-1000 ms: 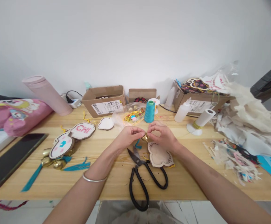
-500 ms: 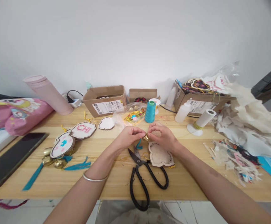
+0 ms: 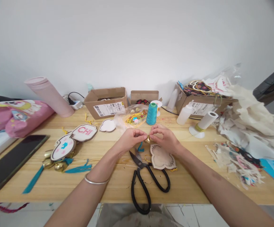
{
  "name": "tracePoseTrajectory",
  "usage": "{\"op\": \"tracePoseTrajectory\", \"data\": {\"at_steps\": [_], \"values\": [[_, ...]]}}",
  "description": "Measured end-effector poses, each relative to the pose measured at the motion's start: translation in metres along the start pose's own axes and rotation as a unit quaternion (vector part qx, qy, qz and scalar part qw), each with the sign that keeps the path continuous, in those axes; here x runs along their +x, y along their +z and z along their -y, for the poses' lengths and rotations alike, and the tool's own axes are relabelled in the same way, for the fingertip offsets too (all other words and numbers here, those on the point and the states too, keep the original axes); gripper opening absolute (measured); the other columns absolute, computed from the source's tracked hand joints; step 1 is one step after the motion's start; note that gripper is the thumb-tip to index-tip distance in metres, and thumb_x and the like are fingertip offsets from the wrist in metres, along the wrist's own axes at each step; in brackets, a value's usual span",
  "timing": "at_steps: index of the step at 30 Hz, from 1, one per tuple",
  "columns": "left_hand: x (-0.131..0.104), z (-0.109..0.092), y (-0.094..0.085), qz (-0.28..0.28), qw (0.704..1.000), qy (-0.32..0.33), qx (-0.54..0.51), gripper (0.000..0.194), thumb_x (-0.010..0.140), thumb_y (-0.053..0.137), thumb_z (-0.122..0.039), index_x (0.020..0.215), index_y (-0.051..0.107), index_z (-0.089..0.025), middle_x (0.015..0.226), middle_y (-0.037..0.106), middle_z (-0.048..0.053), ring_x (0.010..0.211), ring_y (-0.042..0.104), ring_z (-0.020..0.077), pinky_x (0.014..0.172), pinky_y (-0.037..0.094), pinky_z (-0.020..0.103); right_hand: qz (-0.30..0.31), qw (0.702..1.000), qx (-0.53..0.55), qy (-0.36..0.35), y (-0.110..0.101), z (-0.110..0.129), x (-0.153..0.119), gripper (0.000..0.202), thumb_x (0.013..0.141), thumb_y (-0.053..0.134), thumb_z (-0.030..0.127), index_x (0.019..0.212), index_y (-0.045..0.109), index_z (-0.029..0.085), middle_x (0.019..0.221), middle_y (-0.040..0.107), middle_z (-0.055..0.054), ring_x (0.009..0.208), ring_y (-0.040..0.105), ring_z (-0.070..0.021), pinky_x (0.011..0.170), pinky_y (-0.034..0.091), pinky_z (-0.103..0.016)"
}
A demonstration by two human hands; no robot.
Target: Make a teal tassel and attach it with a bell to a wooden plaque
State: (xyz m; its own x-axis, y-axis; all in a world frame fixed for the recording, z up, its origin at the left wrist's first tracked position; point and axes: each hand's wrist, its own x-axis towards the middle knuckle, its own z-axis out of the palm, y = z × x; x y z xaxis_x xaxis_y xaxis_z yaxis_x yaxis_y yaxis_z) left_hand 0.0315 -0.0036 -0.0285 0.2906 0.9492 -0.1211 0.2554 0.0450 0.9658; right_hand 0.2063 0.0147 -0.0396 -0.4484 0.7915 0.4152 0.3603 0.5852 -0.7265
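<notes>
My left hand (image 3: 132, 138) and my right hand (image 3: 163, 136) meet over the middle of the table, thumbs and fingertips pinched around a small gold bell (image 3: 148, 140). Under the bell a short piece of teal tassel (image 3: 140, 147) shows. Just below my right hand lies a cloud-shaped wooden plaque (image 3: 162, 156) with a patterned edge and a bit of yellow cord. Black-handled scissors (image 3: 140, 164) rest with blades apart in front of my hands, handles reaching over the table edge. Any thread between my fingertips is too small to make out.
Decorated plaques (image 3: 83, 132) with gold bells (image 3: 60, 166) and teal tassels (image 3: 79, 167) lie left, near a phone (image 3: 15, 162). Behind my hands stand a teal thread cone (image 3: 152, 114), a bottle (image 3: 185, 113) and cardboard boxes (image 3: 108, 108). Fabric scraps (image 3: 241, 164) are heaped right.
Hardly anything differs. Both hands keep their pinch on the bell in the same spot, with only a tiny shift of the view.
</notes>
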Motion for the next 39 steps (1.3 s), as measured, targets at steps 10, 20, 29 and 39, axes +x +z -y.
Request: {"op": "tracePoseTrajectory", "data": {"at_steps": [10, 20, 29, 39], "values": [[0.002, 0.001, 0.001, -0.022, 0.999, 0.001, 0.033, 0.024, 0.066, 0.058, -0.034, 0.073, 0.064, -0.011, 0.061, 0.058, 0.000, 0.052, 0.044, 0.0076, 0.049, 0.033, 0.019, -0.012, 0.998, -0.061, -0.020, 0.000, 0.003, -0.001, 0.005, 0.071, 0.055, 0.016, 0.069, 0.059, 0.018, 0.079, 0.055, -0.004, 0.079, 0.052, -0.0155, 0.072, 0.042, -0.030], [-0.005, -0.007, 0.000, 0.011, 0.995, -0.061, -0.079, 0.025, 0.067, 0.059, -0.038, 0.070, 0.059, -0.013, 0.057, 0.048, -0.003, 0.047, 0.034, 0.0049, 0.043, 0.023, 0.018, -0.039, 0.943, 0.258, 0.208, 0.006, 0.013, -0.001, 0.010, 0.063, 0.062, 0.025, 0.065, 0.060, 0.015, 0.070, 0.064, -0.002, 0.061, 0.056, -0.0101, 0.059, 0.045, -0.024], [-0.010, -0.012, -0.006, 0.142, 0.960, -0.140, -0.196, 0.030, 0.068, 0.060, -0.038, 0.080, 0.063, -0.010, 0.049, 0.022, -0.008, 0.043, 0.015, 0.0032, 0.040, 0.009, 0.020, -0.045, 0.876, 0.415, 0.240, 0.004, 0.009, -0.002, 0.017, 0.057, 0.070, 0.021, 0.068, 0.057, 0.017, 0.068, 0.063, 0.002, 0.059, 0.056, -0.0068, 0.058, 0.043, -0.020], [-0.003, 0.000, 0.002, 0.079, 0.945, -0.139, -0.286, 0.031, 0.065, 0.064, -0.033, 0.054, 0.042, -0.014, 0.045, 0.018, -0.010, 0.037, 0.012, 0.0014, 0.036, 0.006, 0.018, -0.052, 0.990, 0.131, 0.026, 0.008, 0.017, -0.006, 0.003, 0.067, 0.059, 0.017, 0.065, 0.061, 0.019, 0.066, 0.063, -0.001, 0.063, 0.056, -0.0122, 0.062, 0.045, -0.026]]}}
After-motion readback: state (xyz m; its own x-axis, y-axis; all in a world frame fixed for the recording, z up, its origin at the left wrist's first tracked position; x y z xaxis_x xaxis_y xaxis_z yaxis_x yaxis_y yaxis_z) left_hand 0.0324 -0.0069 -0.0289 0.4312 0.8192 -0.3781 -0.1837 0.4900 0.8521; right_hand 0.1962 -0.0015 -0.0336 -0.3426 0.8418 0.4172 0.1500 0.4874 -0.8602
